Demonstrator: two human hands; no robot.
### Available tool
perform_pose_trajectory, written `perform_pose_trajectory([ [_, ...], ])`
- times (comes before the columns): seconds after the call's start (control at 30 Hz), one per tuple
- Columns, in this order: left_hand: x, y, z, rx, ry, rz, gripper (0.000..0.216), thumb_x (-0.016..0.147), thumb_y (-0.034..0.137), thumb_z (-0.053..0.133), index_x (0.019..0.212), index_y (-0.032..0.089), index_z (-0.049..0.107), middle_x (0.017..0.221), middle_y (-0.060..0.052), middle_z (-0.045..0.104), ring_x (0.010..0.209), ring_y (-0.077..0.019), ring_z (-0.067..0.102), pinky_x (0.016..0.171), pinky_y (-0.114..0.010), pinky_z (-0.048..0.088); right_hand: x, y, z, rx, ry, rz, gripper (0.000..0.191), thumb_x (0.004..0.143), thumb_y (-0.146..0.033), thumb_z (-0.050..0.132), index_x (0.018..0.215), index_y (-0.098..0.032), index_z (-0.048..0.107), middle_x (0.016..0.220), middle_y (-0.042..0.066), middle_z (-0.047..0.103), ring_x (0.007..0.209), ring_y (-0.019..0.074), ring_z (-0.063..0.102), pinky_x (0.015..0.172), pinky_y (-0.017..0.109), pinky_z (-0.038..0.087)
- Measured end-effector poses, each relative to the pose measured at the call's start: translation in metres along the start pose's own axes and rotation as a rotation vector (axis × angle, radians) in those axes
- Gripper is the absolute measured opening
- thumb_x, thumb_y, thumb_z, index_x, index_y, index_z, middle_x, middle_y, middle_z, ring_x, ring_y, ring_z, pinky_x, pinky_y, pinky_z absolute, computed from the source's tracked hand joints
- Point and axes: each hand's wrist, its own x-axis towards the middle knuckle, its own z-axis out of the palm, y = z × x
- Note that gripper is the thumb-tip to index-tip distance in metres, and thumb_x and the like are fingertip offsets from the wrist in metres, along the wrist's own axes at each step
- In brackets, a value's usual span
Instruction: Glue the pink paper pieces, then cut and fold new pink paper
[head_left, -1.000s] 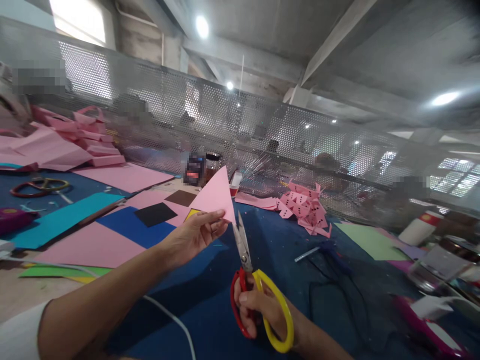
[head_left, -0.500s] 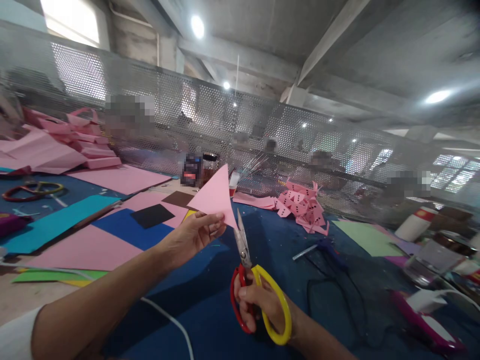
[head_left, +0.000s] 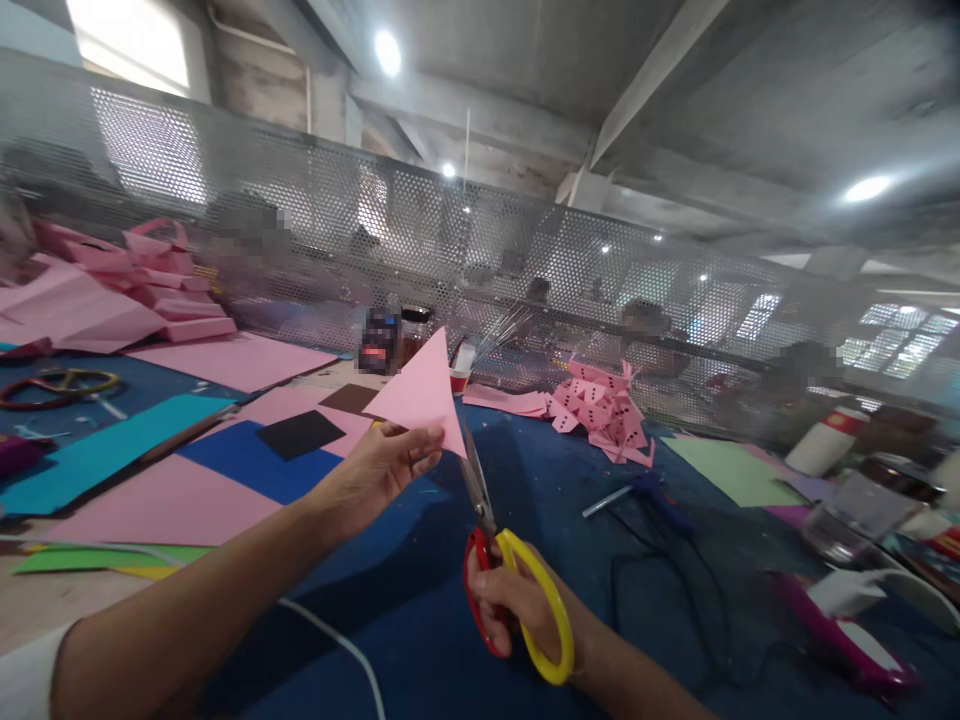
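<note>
Between the thumb and fingers of my left hand (head_left: pixel 394 465) is a pink paper triangle (head_left: pixel 420 390), held up above the table with one tip pointing upward. My right hand (head_left: pixel 517 605) grips scissors (head_left: pixel 480 500) with one red and one yellow handle, fingers through the loops. The blades point up at the lower right corner of the triangle, slightly apart. Whether they touch the paper I cannot tell. Below and left of the triangle lie a black paper piece (head_left: pixel 298 435) and a blue sheet (head_left: pixel 247 460) on pink paper.
Dotted pink cutouts (head_left: pixel 600 405) are heaped at the back. Pink folded paper (head_left: pixel 165 290) is piled at left near another pair of scissors (head_left: pixel 60 388). A glue gun (head_left: pixel 660 500) with its cord, a jar (head_left: pixel 862 510) and a purple tool (head_left: pixel 840 635) lie right. A perforated screen (head_left: pixel 420 230) stands behind.
The scissor blades have come closer together and the scissors tilt a little more to the left. The triangle stays in my left hand, and the whole view has shifted slightly.
</note>
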Motion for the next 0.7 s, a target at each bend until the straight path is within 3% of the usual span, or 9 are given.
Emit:
perform_pose_trajectory([
  [0.7,-0.0014,-0.0031,-0.0004,0.042,0.040,0.024,0.014,0.072,0.011,0.084,0.083,0.010,0.075,0.082,-0.005,0.076,0.073,-0.0112,0.070,0.073,-0.019,0.057,0.0030,0.0012,-0.0013,0.005,0.019,-0.012,0.022,0.077,-0.030,0.049,0.057,-0.020,0.047,0.037,-0.005,0.042,0.037,0.0078,0.038,0.044,0.021,0.031],
])
